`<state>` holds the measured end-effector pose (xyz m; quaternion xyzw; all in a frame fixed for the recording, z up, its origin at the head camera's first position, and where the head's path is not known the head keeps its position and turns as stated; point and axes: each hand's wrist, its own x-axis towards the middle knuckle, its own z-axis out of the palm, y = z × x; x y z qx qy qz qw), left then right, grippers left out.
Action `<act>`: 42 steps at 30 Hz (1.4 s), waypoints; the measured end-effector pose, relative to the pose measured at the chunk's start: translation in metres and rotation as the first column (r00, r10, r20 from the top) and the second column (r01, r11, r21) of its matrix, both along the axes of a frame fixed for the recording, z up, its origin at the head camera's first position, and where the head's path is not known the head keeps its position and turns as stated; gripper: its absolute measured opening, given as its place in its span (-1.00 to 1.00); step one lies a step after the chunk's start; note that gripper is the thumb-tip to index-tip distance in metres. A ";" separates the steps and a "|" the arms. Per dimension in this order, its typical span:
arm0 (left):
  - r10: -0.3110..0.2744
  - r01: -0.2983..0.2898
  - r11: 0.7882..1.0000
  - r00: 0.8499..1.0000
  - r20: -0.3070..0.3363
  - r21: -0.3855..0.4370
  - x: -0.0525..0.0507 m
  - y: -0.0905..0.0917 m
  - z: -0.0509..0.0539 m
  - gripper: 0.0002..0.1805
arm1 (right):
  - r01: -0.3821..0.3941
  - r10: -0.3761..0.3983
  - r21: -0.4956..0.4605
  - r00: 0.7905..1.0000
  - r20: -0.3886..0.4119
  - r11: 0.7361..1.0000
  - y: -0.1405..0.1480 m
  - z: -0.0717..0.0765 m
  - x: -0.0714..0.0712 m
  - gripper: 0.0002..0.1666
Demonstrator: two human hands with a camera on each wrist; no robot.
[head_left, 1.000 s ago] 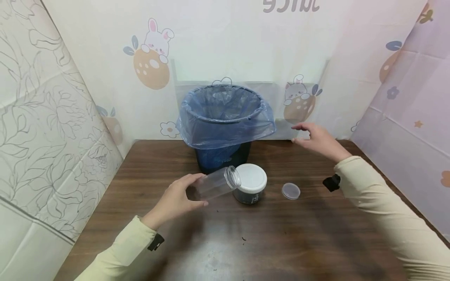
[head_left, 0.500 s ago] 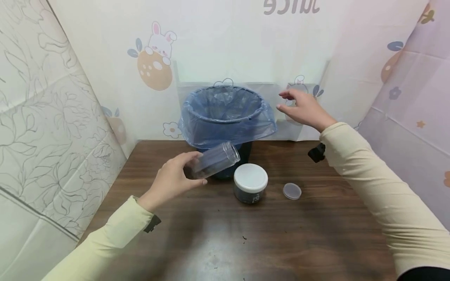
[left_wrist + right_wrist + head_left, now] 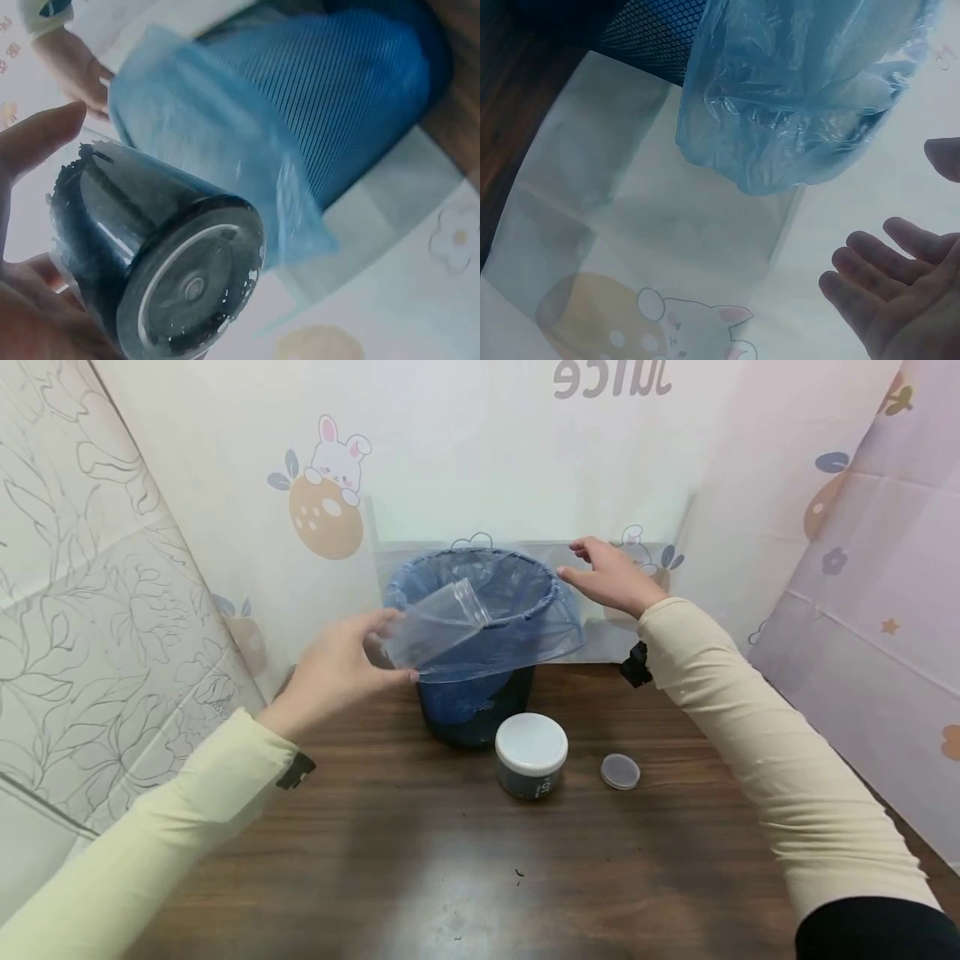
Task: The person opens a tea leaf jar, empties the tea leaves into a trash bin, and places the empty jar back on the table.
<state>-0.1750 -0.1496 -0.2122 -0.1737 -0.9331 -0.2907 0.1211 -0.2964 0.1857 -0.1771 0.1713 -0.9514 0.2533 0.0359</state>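
Observation:
My left hand (image 3: 330, 664) grips a clear plastic jar (image 3: 435, 625) near its base. Lidless and tilted, the jar points its threaded mouth up and right, in front of the bin's left rim. In the left wrist view the round base of the jar (image 3: 193, 289) faces the camera and its wall looks dark. A mesh trash bin (image 3: 476, 706) stands at the back of the table, lined with a blue plastic bag (image 3: 510, 643) folded over its rim. My right hand (image 3: 606, 575) hovers by the bag's right side, its fingers (image 3: 885, 262) spread and holding nothing.
A dark jar with a white lid (image 3: 532, 756) stands in front of the bin. To its right a small clear round lid (image 3: 620, 772) lies flat on the wooden table (image 3: 337, 860). Small dark bits (image 3: 519, 872) lie nearer. Printed curtains (image 3: 465, 452) close off the back and sides.
The left hand has lifted the clear jar from beside the white-lidded jar up to the bin's rim. My right hand has moved up and left toward the bag.

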 end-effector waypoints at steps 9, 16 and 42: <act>0.051 -0.050 0.998 0.999 0.012 -0.036 -0.034 -0.003 0.036 -0.23 | -0.012 0.012 -0.004 0.998 0.054 1.000 -0.015 -0.007 -0.020 -0.19; 0.088 -0.087 0.989 0.996 0.008 -0.123 -0.063 0.000 0.049 -0.17 | 0.019 -0.012 -0.093 0.998 0.069 0.996 -0.027 -0.018 -0.031 -0.17; 0.138 -0.146 0.931 0.989 -0.046 -0.335 -0.103 0.005 0.053 -0.14 | 0.211 -0.120 -0.461 0.968 0.218 0.862 -0.053 -0.039 -0.040 -0.56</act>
